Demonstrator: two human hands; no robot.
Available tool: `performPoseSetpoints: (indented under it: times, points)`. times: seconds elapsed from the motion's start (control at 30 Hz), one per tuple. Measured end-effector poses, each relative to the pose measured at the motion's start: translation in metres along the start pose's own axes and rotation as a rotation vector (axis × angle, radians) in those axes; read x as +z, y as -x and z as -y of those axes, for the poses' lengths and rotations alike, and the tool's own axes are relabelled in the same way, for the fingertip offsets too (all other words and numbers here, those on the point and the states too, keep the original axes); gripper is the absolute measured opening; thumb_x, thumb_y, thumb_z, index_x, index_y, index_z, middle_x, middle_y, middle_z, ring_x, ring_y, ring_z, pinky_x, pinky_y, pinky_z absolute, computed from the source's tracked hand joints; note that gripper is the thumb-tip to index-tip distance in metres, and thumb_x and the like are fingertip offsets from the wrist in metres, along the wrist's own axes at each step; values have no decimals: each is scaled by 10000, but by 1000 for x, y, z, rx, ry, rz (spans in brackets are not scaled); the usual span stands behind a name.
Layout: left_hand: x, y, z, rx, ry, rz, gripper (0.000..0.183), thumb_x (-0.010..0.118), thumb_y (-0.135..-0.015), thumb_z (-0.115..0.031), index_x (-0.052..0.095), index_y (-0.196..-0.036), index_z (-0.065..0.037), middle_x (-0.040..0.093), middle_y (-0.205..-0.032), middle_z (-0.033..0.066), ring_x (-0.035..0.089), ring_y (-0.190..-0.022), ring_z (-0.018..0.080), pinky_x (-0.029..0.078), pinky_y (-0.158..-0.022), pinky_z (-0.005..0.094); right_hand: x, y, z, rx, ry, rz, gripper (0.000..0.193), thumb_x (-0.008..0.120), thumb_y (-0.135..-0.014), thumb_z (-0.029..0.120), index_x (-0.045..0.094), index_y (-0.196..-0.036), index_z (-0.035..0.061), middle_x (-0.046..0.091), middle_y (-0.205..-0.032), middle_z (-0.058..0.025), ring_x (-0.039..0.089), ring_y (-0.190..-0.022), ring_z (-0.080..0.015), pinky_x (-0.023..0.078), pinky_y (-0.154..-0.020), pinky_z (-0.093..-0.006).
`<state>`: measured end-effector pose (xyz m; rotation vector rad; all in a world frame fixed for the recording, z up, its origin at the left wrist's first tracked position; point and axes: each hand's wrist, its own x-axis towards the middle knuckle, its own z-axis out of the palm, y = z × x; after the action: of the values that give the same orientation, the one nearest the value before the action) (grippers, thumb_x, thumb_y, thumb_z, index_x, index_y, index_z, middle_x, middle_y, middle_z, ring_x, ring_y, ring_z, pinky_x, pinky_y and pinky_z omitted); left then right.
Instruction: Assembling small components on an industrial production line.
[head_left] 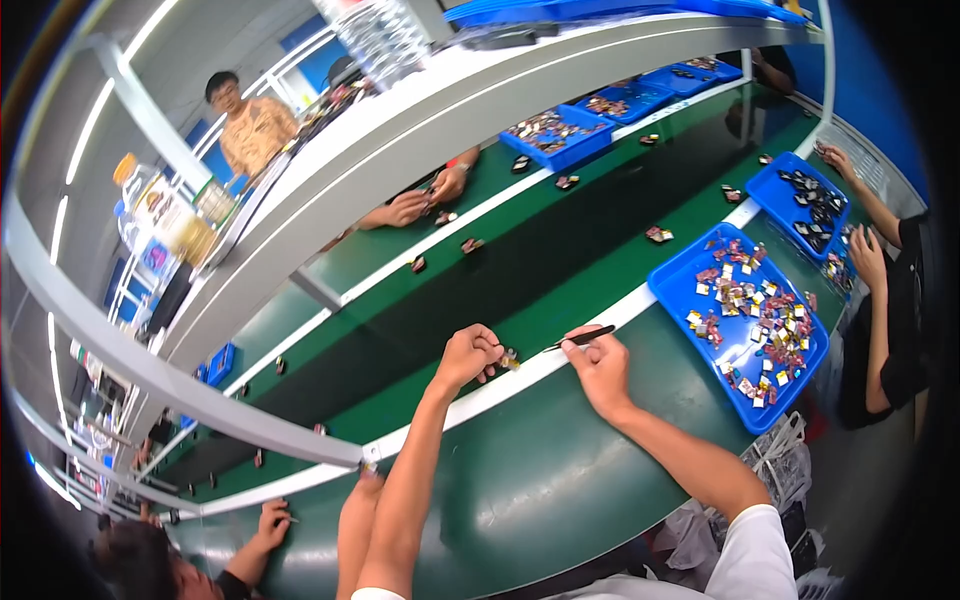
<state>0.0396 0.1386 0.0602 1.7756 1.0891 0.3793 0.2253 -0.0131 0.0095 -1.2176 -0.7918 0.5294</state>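
My left hand point(471, 356) is over the near white rail of the green conveyor belt, its fingers closed in a pinch. At its fingertips is a small electronic part point(510, 359) with yellowish and pale bits, too small to make out fully. My right hand point(601, 376) grips slim black tweezers point(590, 337), their thin tip pointing left toward the part but apart from it. Below both hands lies the green worktop point(540, 470). On the right a blue tray point(655, 285) holds many small pink, white and yellow parts.
A grey shelf frame point(250, 410) slants across the left. Single small parts point(472, 245) ride the belt. Co-workers' hands point(405, 208) are across it, at the right point(868, 258) and lower left point(272, 524). Another forearm point(357, 525) lies beside my left one. A second blue tray point(757, 190) holds black parts.
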Motion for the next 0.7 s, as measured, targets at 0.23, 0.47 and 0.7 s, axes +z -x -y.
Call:
performPoseSetpoints:
  times: [0.23,0.47,0.7]
  points:
    - [30,89,23,-6,541,-260,227,690,-942,-62,649,-1110,85,721,-855,121,686,-648,158,530,-524,250,0,6,24,89,-177,204,97,737,-899,-20,708,-991,-6,548,-673,79,391,-541,25,259,-478,-194]
    - [79,122,32,48,736,-406,218,666,-978,-84,641,-1111,87,729,-929,141,735,-721,191,553,-557,243,7,31,53,-50,-83,383,138,760,-866,-30,699,-990,-26,692,-840,-17,467,-570,9,358,-521,-177]
    - [95,126,33,103,678,-488,151,644,-983,-51,667,-1089,55,730,-863,112,680,-617,129,502,-502,231,4,45,37,-75,47,470,172,780,-851,-25,670,-983,-18,711,-850,-29,459,-556,15,352,-504,-174]
